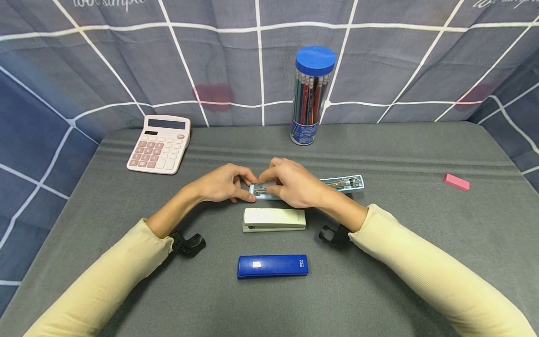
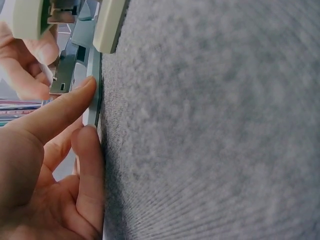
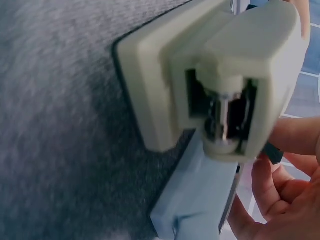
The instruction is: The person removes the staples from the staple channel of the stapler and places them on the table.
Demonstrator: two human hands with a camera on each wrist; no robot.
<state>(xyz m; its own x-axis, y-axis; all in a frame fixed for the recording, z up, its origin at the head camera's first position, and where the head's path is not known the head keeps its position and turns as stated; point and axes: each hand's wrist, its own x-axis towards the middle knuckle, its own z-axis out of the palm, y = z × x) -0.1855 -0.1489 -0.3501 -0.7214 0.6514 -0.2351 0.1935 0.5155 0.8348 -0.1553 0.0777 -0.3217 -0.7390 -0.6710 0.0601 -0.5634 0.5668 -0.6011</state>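
Blue open stapler (image 1: 337, 184) pinched by both hands (image 1: 223, 184) (image 1: 294, 185); right wrist view shows cream stapler's (image 3: 210, 85) hinge.

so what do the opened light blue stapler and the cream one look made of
Light blue stapler: matte plastic shell by its even colour, with a shiny, seemingly metal staple channel inside. Cream stapler: smooth, moulded-looking plastic with rounded edges; the right wrist view shows a glinting, probably metal pin at its hinge.

Grey table (image 1: 421, 262), checked curtain (image 1: 126, 61) behind
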